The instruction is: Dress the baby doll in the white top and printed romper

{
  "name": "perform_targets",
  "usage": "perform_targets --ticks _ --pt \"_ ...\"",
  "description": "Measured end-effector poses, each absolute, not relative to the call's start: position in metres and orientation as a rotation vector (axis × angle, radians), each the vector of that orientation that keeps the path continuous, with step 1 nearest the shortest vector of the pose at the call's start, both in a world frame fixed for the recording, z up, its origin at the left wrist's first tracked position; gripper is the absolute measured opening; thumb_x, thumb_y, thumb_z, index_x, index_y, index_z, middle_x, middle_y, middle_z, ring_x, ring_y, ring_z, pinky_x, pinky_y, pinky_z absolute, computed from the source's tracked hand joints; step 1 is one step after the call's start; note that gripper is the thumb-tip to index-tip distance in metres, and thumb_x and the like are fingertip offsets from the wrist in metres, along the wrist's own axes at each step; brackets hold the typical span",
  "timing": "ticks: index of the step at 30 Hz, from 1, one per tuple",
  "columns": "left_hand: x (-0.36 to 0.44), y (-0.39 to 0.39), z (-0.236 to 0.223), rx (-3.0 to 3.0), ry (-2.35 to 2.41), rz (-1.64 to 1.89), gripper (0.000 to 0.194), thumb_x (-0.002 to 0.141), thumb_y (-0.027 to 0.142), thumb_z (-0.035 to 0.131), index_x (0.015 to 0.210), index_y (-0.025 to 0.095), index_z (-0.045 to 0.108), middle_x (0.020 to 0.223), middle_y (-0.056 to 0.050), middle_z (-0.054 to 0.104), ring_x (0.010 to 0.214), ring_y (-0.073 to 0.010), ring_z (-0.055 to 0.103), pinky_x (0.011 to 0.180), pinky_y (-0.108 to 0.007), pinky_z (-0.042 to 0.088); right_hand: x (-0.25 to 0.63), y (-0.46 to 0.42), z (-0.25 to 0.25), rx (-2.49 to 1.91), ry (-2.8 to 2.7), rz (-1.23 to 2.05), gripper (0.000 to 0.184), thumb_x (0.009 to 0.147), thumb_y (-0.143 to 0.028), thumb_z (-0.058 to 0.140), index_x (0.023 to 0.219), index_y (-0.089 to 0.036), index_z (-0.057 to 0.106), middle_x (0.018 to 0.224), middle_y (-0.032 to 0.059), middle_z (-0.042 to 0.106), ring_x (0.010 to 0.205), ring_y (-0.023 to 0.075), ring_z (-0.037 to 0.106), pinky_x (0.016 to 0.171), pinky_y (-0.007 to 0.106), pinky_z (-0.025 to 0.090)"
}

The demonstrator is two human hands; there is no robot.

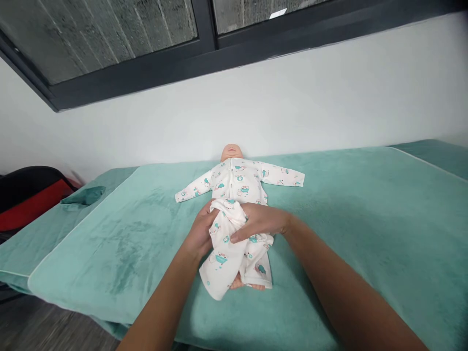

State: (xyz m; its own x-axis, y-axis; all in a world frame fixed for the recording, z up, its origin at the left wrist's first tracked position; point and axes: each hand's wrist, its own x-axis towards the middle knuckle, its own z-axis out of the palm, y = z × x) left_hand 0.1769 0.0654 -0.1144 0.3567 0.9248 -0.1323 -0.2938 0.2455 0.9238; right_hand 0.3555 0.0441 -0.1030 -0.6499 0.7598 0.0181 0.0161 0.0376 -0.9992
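A baby doll (231, 152) lies on its back on a teal padded mat (365, 219), head toward the wall. It wears a white patterned sleepsuit (237, 183) with both sleeves spread out. My left hand (199, 229) grips the bunched cloth of the suit at the doll's hip from the left side. My right hand (261, 220) lies over the same bunched cloth from the right, fingers wrapped round it. The suit's legs (234, 265) hang loose toward me, and the doll's bare feet (248, 285) peek out at the bottom.
A small dark teal folded cloth (83, 195) lies on the mat's left part. A black and red bag (27, 195) sits at the far left. A white wall (329, 97) and a dark-framed window (146, 53) stand behind the mat. Wooden floor (44, 331) shows at the lower left.
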Motion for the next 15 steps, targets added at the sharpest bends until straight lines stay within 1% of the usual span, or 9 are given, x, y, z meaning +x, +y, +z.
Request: perform_targets --ticks 2,4,7,9,12,15 --pt "0.178 0.061 -0.110 0.973 0.813 0.947 0.032 0.065 0.031 0.079 0.088 0.015 0.066 0.063 0.001 0.062 0.055 -0.0134 0.056 0.057 -0.025 0.044 0.354 0.044 -0.105 -0.792 -1.713 1.647 0.048 0.067 -0.036 0.081 0.111 -0.022 0.068 0.106 0.0036 0.071 0.102 0.0230 0.064 0.087 0.034 0.049" --pt "0.178 0.056 -0.104 1.011 0.856 0.932 0.032 0.066 0.033 0.079 0.089 0.014 0.067 0.063 0.000 0.063 0.055 -0.0139 0.056 0.055 -0.025 0.042 0.351 0.046 -0.112 -0.764 -1.502 1.646 0.047 0.069 -0.035 0.079 0.112 -0.021 0.067 0.106 0.0048 0.070 0.101 0.0232 0.064 0.087 0.035 0.050" --pt "0.177 0.045 -0.096 1.141 0.968 0.938 0.031 0.073 0.036 0.074 0.094 0.015 0.068 0.077 -0.004 0.069 0.068 -0.0163 0.060 0.061 -0.025 0.044 0.346 0.049 -0.121 -0.687 -1.187 1.662 0.044 0.071 -0.036 0.077 0.110 -0.018 0.065 0.101 0.0067 0.070 0.091 0.0224 0.066 0.084 0.037 0.050" --pt "0.174 0.033 -0.094 1.232 1.030 0.976 0.031 0.078 0.040 0.070 0.098 0.016 0.069 0.087 -0.004 0.070 0.080 -0.0177 0.061 0.069 -0.025 0.045 0.344 0.049 -0.122 -0.695 -1.144 1.621 0.042 0.071 -0.037 0.076 0.106 -0.019 0.064 0.097 0.0055 0.069 0.086 0.0209 0.066 0.081 0.036 0.050" --pt "0.170 0.006 -0.092 1.152 1.083 1.050 0.035 0.081 0.044 0.066 0.104 0.018 0.068 0.089 -0.004 0.069 0.084 -0.0181 0.062 0.072 -0.025 0.047 0.341 0.046 -0.116 -0.831 -1.434 1.422 0.033 0.071 -0.036 0.075 0.096 -0.020 0.063 0.094 0.0017 0.066 0.087 0.0191 0.062 0.079 0.031 0.047" --pt "0.169 -0.028 -0.093 0.879 1.116 1.091 0.042 0.079 0.044 0.068 0.111 0.017 0.066 0.093 -0.006 0.070 0.085 -0.0202 0.064 0.073 -0.028 0.050 0.338 0.041 -0.108 -0.969 -1.846 1.193 0.022 0.076 -0.036 0.068 0.090 -0.020 0.062 0.092 0.0001 0.065 0.086 0.0182 0.059 0.075 0.029 0.044"
